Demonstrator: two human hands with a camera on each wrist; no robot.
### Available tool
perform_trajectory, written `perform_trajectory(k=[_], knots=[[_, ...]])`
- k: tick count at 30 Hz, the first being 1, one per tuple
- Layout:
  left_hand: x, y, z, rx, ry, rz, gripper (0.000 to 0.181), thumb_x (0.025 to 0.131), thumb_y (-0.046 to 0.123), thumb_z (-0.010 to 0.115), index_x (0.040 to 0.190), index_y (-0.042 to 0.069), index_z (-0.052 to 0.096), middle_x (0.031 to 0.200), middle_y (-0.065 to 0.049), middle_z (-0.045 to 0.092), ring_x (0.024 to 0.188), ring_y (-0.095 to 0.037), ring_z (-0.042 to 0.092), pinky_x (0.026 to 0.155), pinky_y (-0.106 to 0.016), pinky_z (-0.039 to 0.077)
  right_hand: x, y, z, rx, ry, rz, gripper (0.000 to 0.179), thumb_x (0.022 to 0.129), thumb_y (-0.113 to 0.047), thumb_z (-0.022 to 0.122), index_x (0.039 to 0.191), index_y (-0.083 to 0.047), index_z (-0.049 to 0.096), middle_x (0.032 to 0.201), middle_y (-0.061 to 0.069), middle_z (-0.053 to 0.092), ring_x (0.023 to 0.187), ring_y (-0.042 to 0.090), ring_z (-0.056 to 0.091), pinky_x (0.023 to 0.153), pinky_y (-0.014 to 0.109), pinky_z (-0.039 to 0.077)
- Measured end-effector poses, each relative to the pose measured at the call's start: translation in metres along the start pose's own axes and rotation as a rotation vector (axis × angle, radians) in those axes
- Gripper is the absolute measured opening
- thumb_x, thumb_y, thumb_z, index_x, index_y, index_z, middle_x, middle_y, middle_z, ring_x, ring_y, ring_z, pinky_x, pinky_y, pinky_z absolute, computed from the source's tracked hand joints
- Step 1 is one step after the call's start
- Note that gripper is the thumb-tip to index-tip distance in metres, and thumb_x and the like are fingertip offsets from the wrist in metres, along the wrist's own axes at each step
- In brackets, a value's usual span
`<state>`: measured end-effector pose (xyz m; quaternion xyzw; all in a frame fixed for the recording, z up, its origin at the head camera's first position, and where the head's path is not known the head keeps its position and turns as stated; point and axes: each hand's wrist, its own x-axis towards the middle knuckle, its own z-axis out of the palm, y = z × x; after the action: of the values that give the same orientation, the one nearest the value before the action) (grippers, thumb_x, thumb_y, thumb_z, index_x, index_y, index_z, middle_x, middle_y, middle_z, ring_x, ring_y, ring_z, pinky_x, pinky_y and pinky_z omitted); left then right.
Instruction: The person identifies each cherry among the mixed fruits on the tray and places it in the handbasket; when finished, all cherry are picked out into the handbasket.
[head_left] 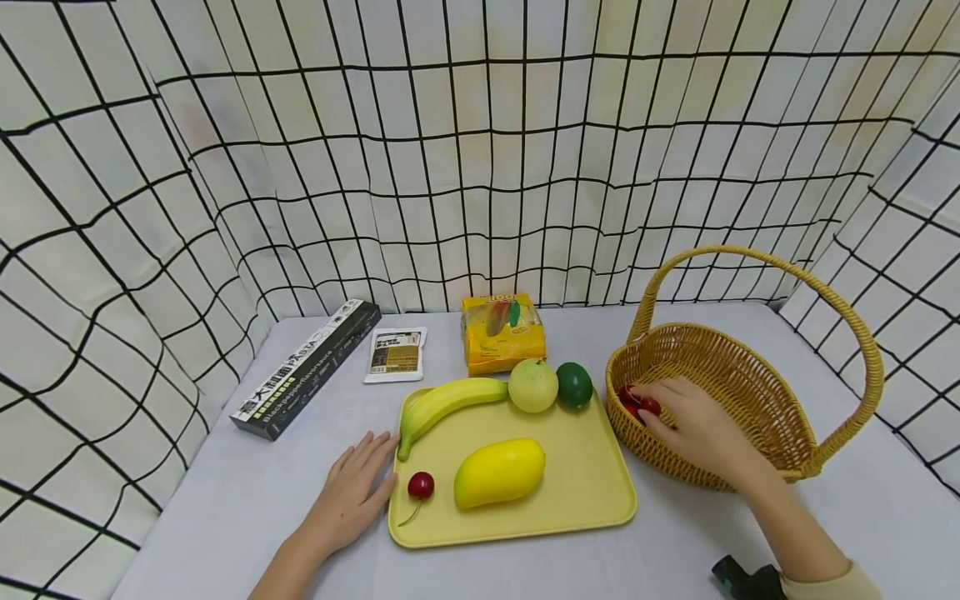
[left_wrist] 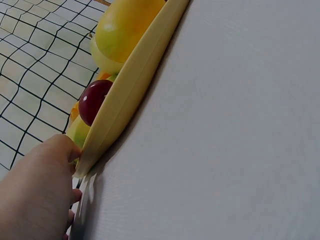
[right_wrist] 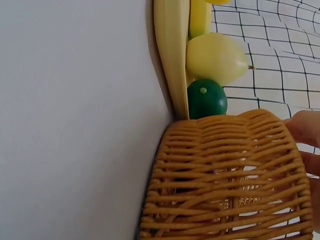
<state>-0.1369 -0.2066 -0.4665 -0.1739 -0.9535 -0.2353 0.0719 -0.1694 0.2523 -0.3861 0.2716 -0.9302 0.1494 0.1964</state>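
Observation:
A yellow tray (head_left: 570,500) lies in front of me, bearing a banana (head_left: 450,400), a yellow mango (head_left: 500,473), a pale green round fruit (head_left: 533,386), a dark green lime-like fruit (head_left: 574,385) and a cherry (head_left: 421,486) with its stem. My left hand (head_left: 351,492) rests flat at the tray's left edge, fingers extended, thumb by the rim. Inside the wicker basket (head_left: 712,350) on the right, my right hand (head_left: 693,425) reaches over the near-left wall. Its thumb and index finger pinch a red cherry (head_left: 649,406), with more cherries (head_left: 626,395) beside it.
A black pasta box (head_left: 307,371) lies at the back left, with a white sachet (head_left: 396,354) next to it. Behind the tray stands a yellow mango-printed package (head_left: 502,333). The basket's tall handle (head_left: 847,312) arches over its right side. Black-gridded white cloth (head_left: 480,167) encloses the table.

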Motion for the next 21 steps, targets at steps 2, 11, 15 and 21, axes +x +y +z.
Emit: perform_trajectory(k=[2,11,15,21], knots=[[0.000,0.000,-0.001,0.001,-0.001,-0.002,0.052,0.093,0.028,0.049,0.140,0.008,0.038,0.142,-0.014,0.037,0.133,-0.034,0.024,0.106,-0.054,0.014,0.002,-0.004,0.000,0.005,-0.003,0.005,0.033,0.081,-0.015,0.069,0.113,-0.007,0.062,0.098,0.006,0.063,0.087,0.019,0.057,0.068,0.037,0.052],[0.000,0.000,-0.001,0.005,-0.008,-0.011,0.052,0.093,0.028,0.050,0.140,0.009,0.038,0.142,-0.013,0.036,0.134,-0.034,0.023,0.106,-0.054,0.014,0.009,-0.019,0.007,0.028,0.021,-0.060,0.040,0.079,-0.015,0.070,0.116,-0.006,0.059,0.100,0.004,0.064,0.086,0.018,0.058,0.068,0.035,0.051],[0.000,0.000,-0.001,0.004,-0.006,-0.006,0.052,0.093,0.028,0.050,0.140,0.009,0.038,0.142,-0.013,0.036,0.134,-0.034,0.023,0.106,-0.054,0.014,0.012,-0.024,0.009,0.037,0.030,-0.095,0.039,0.080,-0.016,0.070,0.116,-0.006,0.060,0.101,0.005,0.064,0.089,0.016,0.057,0.070,0.035,0.050],[0.000,0.000,-0.001,0.007,-0.010,-0.010,0.052,0.093,0.028,0.050,0.140,0.009,0.037,0.142,-0.013,0.036,0.134,-0.034,0.023,0.106,-0.053,0.014,0.016,-0.033,0.012,0.036,0.040,-0.133,0.036,0.081,-0.018,0.069,0.115,-0.010,0.060,0.100,0.002,0.063,0.089,0.014,0.055,0.073,0.035,0.049]])
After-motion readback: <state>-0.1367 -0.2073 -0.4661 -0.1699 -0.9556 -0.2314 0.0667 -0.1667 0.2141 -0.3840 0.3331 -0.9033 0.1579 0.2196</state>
